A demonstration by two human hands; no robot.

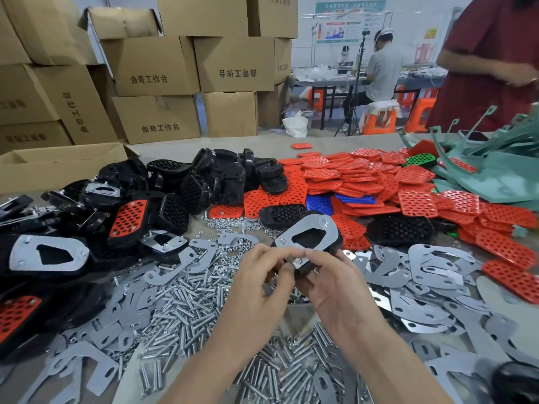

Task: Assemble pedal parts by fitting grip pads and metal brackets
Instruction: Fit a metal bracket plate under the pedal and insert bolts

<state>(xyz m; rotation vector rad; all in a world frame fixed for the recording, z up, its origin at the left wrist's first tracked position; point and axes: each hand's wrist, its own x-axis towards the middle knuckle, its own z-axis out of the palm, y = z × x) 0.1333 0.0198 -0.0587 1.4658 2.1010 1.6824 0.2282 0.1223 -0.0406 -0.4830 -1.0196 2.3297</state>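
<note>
Left hand (258,287), right hand (332,287) close together, fingers curled, pinching pedal (307,237).

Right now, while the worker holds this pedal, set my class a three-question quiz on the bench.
1. True or false: the left hand and right hand together hold a black pedal body with a metal bracket on top.
2. Which grip pads form the biggest pile? A blue, B red, C green.
3. What fasteners lie heaped below the hands?
Key: 1 true; 2 B, the red grip pads; 3 bolts.
</note>
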